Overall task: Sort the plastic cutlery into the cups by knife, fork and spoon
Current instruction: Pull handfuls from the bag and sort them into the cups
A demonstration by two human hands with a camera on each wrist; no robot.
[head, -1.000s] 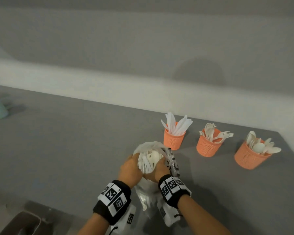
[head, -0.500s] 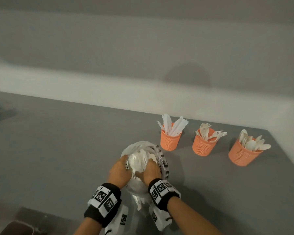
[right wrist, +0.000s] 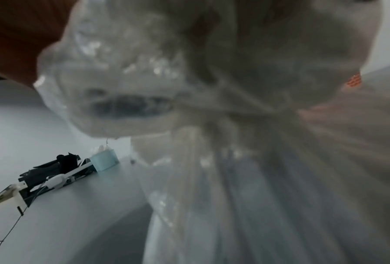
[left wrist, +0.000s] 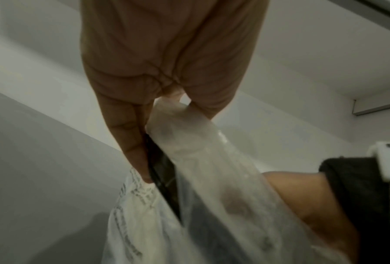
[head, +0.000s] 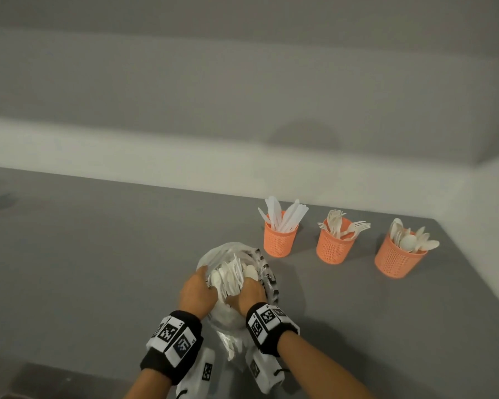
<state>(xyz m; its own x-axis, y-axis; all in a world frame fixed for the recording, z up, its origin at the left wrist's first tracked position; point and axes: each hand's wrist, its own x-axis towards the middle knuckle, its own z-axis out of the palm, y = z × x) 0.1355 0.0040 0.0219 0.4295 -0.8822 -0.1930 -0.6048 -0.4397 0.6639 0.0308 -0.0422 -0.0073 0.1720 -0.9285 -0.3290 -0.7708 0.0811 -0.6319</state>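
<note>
A clear plastic bag full of white plastic cutlery stands on the grey table in front of me. My left hand grips the bag's left rim, and the left wrist view shows the bag film pinched between thumb and fingers. My right hand grips the right rim; the bag fills the right wrist view. Three orange mesh cups stand at the back right: one with knives, one with forks, one with spoons.
The grey table meets a white wall at the back and on the right. In the right wrist view a pale blue cup and dark equipment sit at the far left of the table.
The view has shifted, so the cups and bag sit further left in the picture. Both hands keep hold of the bag's rim; the pale blue cup has left the head view.
</note>
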